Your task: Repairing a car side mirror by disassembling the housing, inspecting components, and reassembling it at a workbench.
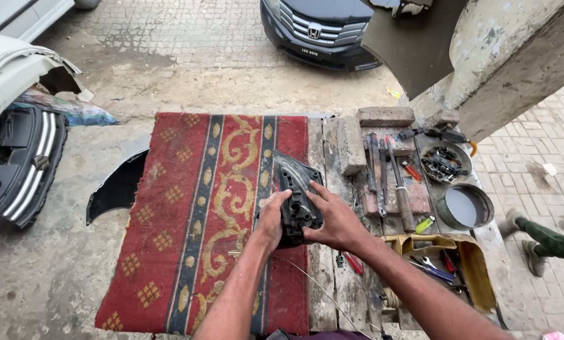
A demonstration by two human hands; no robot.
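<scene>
Held part: a black plastic car side-mirror housing (297,198), its inner ribbed side facing up, raised just above the right edge of the rug.
Left hand (270,223): wrapped around the housing's lower left side, fingers closed on it.
Right hand (335,219): clamped on the housing's right side, thumb pressed on top, fingers curled underneath.
Surface below: a red rug with gold scrollwork and dark stripes (200,214), spread over a worn wooden workbench (332,277).
Just right of the hands: a red-handled screwdriver (352,262) lying on the bench, and a thin wire (319,286) running toward the viewer.
Further right: long metal hand tools (392,182) in a row, a round tin of dark small parts (445,162), a round tin lid (465,206), and a yellow tray of tools (439,264).
Bench's far edge: two bricks (370,129).
Left on the ground: a detached car bumper with grille (17,167).
Background: a dark parked car (319,28).
Right edge: another person's legs (546,239) on the paving.
</scene>
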